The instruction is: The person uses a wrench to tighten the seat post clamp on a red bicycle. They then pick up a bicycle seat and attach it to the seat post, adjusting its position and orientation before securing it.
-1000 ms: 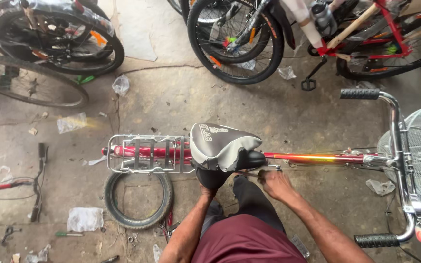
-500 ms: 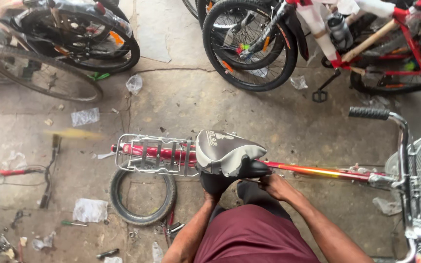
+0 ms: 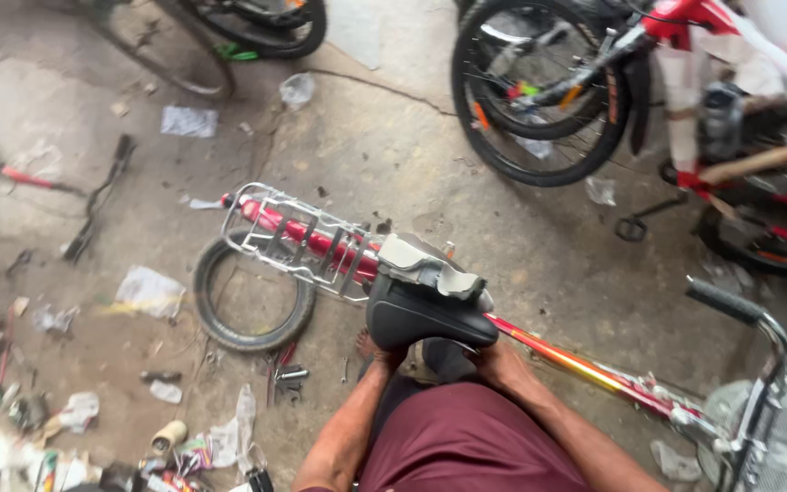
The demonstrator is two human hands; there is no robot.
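Observation:
A small red bicycle lies across the concrete floor in front of me. Its black and grey saddle [image 3: 425, 305] sits just above my knees. My left hand [image 3: 378, 351] reaches up under the rear of the saddle, fingers hidden. My right hand [image 3: 501, 363] is under the saddle's nose, closed around the red frame tube [image 3: 585, 364] where it meets the seat. A silver wire rear rack [image 3: 289, 239] sticks out behind the saddle. The black handlebar grip [image 3: 723, 301] and a pale mesh basket [image 3: 781, 437] are at lower right.
A small loose tyre [image 3: 252, 308] lies under the rack. Tools, paper scraps and litter [image 3: 148, 292] cover the floor at left. A long tool [image 3: 93, 210] lies further left. Other bicycles with black wheels [image 3: 539, 91] stand at the top and right.
The view has swung left and closer, so the bicycle now runs diagonally. The saddle looks turned, showing more of its black side. Both hands stay under the saddle.

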